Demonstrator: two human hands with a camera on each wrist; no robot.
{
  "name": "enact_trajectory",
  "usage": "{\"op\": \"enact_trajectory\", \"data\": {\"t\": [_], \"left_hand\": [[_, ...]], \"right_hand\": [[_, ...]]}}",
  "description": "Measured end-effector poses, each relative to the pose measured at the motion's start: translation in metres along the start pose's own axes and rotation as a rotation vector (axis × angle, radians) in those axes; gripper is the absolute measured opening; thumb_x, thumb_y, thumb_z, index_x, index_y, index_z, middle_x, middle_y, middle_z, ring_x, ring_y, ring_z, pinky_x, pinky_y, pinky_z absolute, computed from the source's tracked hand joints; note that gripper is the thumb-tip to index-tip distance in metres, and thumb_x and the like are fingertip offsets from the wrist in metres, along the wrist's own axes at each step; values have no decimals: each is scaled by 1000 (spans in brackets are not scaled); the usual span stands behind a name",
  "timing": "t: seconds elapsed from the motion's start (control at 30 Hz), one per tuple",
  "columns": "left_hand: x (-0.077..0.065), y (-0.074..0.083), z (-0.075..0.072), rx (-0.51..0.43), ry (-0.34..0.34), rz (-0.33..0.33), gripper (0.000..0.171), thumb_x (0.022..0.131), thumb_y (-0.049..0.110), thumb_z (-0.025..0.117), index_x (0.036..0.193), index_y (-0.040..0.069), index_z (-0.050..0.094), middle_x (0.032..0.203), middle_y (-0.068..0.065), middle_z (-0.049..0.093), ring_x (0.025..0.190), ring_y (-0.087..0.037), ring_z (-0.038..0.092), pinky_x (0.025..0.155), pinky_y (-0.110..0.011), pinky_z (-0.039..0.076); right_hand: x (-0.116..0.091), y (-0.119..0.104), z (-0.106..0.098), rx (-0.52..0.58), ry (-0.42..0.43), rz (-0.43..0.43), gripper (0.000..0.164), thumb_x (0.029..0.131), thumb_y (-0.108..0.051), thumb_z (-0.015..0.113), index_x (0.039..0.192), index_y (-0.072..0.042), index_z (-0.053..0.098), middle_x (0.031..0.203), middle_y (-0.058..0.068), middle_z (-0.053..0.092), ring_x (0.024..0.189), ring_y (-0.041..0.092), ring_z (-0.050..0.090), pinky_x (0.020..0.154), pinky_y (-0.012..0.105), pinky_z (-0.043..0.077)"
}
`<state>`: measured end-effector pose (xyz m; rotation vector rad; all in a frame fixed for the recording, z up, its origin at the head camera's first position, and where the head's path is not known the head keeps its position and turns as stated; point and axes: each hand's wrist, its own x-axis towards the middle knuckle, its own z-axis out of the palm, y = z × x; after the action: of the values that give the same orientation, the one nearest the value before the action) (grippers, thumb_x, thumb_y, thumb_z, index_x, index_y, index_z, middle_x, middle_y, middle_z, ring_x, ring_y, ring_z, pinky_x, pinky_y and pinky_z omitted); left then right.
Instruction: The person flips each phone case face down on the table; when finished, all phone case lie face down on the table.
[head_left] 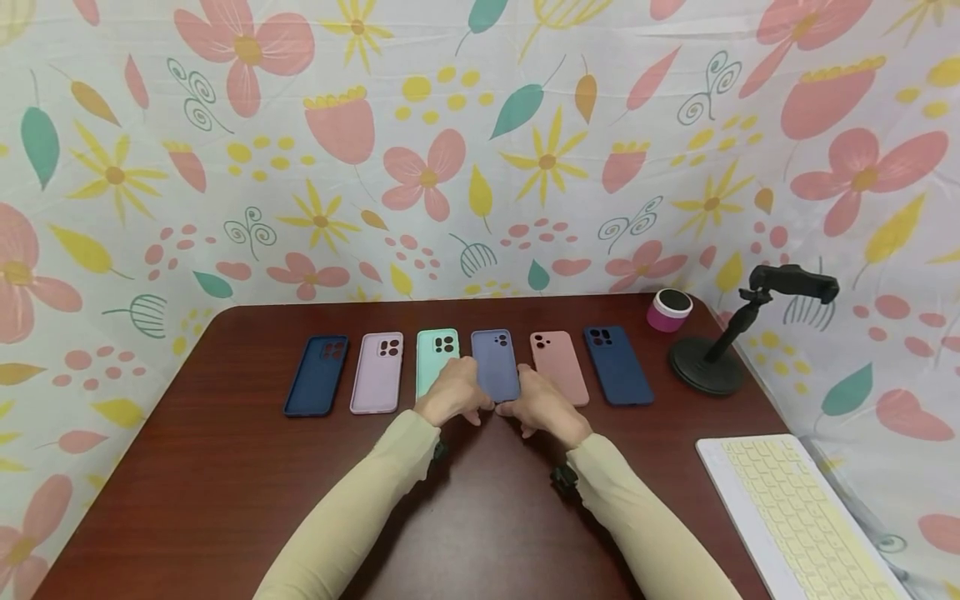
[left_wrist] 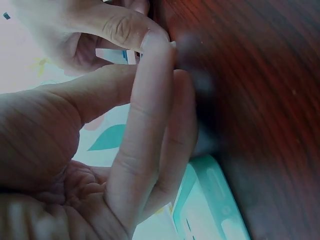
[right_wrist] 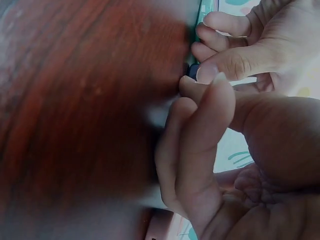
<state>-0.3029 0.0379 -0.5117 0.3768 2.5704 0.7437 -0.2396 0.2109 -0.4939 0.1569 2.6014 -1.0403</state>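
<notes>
A periwinkle phone case (head_left: pixel 495 367) lies in the middle of a row of cases on the brown table, camera cutouts toward the wall. My left hand (head_left: pixel 454 390) grips its near left corner with thumb and fingers. At the near right corner, my right hand (head_left: pixel 542 406) grips the same case, the two thumbs almost meeting. Beside my left hand is a mint green phone case (head_left: pixel 430 371), partly covered by it. A pink phone case (head_left: pixel 559 367) lies just right of my right hand. Both wrist views show bent fingers close over the tabletop, hiding most of the held case.
Left in the row are a lilac phone case (head_left: pixel 377 375) and a dark blue phone case (head_left: pixel 315 379); a navy phone case (head_left: pixel 618 367) ends the right side. Beyond it stand a pink-and-white jar (head_left: pixel 669 311) and a black stand (head_left: pixel 708 365). A white keyboard (head_left: pixel 802 517) lies front right.
</notes>
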Motion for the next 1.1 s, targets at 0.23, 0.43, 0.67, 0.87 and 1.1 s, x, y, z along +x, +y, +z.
{"op": "enact_trajectory", "data": {"t": [0.23,0.43,0.67,0.87,1.1], "left_hand": [[-3,5,1,-8,16,0,26,88,16,88,102,0,74,61,-3,74,50,-12,76,70,-24,63],[-6,4,1,-43,13,5,18,89,12,86,96,1,74,64,-6,75,51,-14,76,66,-26,64],[-28,15,-7,-90,16,45,25,102,24,76,97,0,72,66,-9,72,52,-18,76,65,-29,64],[-48,26,-14,-157,29,81,50,113,42,59,87,1,70,62,-10,70,51,-17,76,73,-32,66],[-28,16,-2,-228,35,78,67,104,67,60,82,4,66,65,-11,71,48,-20,74,54,-34,62]], "right_hand": [[2,1,2,-19,-2,10,96,98,-18,82,172,0,23,131,30,70,50,25,72,51,36,62],[4,5,3,-1,17,13,95,98,-18,82,172,-2,23,130,29,71,50,24,72,51,35,62],[9,13,5,20,44,-5,95,96,-21,84,170,-4,26,105,21,75,50,25,71,50,37,61],[8,11,0,-13,60,-18,96,95,-23,86,170,-6,28,81,8,71,51,22,70,51,34,59],[-28,-16,-14,-52,116,-115,88,97,-16,83,168,1,33,68,8,67,50,21,67,51,31,54]]}}
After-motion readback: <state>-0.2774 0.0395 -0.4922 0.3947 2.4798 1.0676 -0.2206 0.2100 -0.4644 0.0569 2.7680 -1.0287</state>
